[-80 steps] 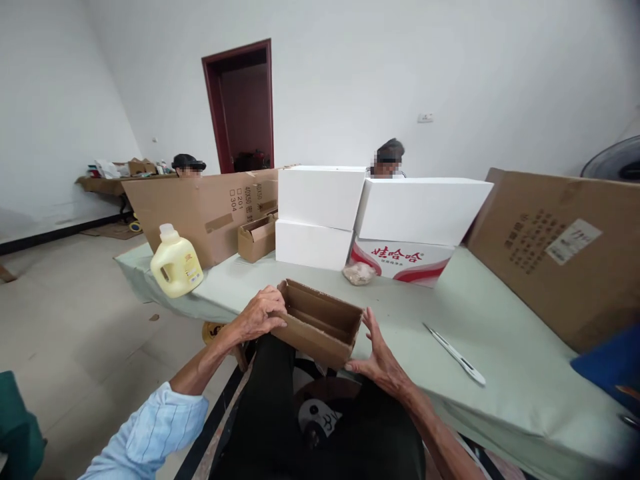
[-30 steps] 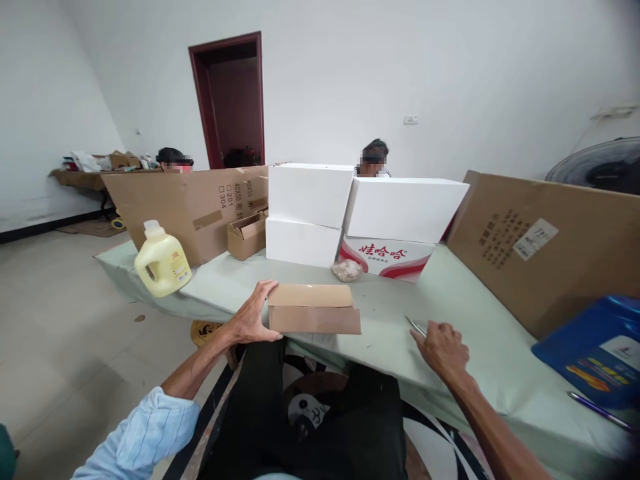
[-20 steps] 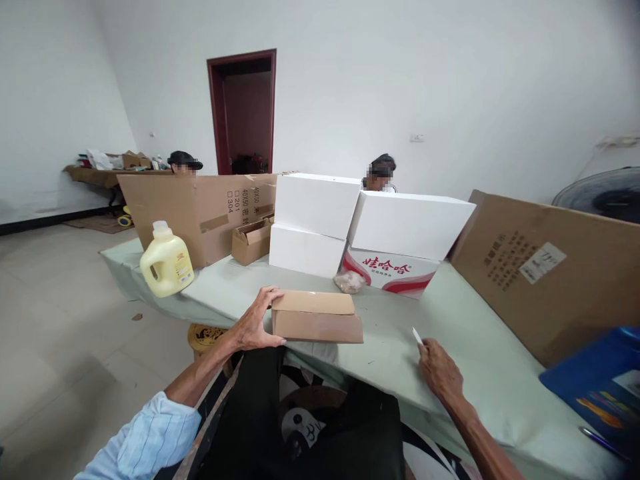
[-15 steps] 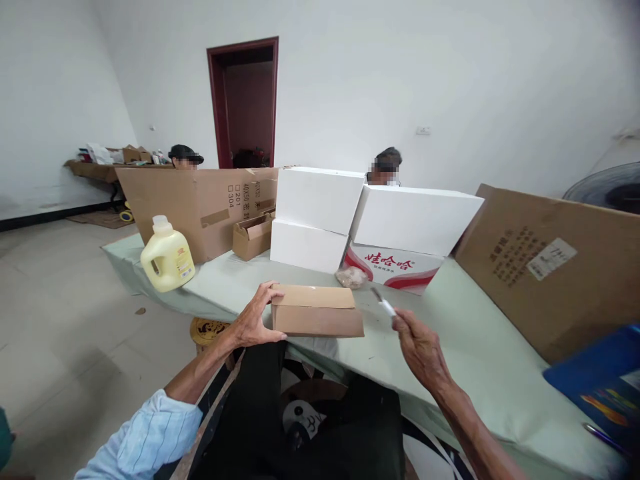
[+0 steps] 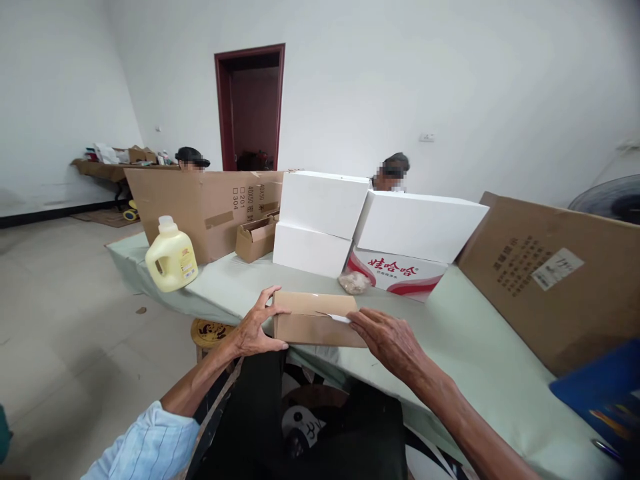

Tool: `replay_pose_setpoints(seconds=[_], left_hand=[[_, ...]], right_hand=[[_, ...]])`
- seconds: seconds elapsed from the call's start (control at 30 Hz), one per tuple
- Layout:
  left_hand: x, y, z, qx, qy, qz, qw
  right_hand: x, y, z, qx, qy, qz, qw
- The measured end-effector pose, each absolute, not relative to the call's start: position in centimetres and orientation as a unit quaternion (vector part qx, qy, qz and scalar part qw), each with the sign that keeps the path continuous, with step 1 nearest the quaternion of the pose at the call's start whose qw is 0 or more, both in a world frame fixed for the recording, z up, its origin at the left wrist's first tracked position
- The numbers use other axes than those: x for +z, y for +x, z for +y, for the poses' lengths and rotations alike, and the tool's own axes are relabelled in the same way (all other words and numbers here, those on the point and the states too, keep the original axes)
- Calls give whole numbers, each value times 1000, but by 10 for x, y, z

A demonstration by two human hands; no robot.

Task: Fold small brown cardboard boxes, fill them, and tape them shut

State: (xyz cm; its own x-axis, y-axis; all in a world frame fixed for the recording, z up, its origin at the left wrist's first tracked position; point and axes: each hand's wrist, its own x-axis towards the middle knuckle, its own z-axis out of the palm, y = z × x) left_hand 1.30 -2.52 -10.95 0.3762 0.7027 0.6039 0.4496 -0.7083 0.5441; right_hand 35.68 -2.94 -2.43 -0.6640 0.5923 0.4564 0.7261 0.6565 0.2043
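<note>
A small brown cardboard box (image 5: 320, 329) lies near the front edge of the table, its top flaps meeting along a seam. My left hand (image 5: 259, 325) grips the box's left end, thumb low on the front and fingers over the top. In my right hand (image 5: 383, 333) is a small knife (image 5: 340, 318) with a white handle. Its thin blade points left and lies along the seam between the flaps; how deep the tip sits cannot be seen. Just behind the box rests a clear plastic bag (image 5: 355, 283) with pale contents.
White boxes (image 5: 320, 203) and a red-and-white carton (image 5: 395, 273) stand behind. A yellow jug (image 5: 173, 257), a small open carton (image 5: 255, 239) and a large cardboard box (image 5: 215, 213) are at left. Cardboard (image 5: 545, 273) and a blue package (image 5: 600, 393) stand right. Two people sit beyond.
My right hand has moved left with the knife, from beside the box onto its top seam. My left hand still holds the box's left end, with a finger now further over the top.
</note>
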Motion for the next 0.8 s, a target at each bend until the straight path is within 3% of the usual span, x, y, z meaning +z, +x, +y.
replay_pose_setpoints(seconds=[0.8], left_hand=[[-98,12,-34,393,834,353,158]], right_hand=[[-11,343,-25,-232,-322,-910,115]])
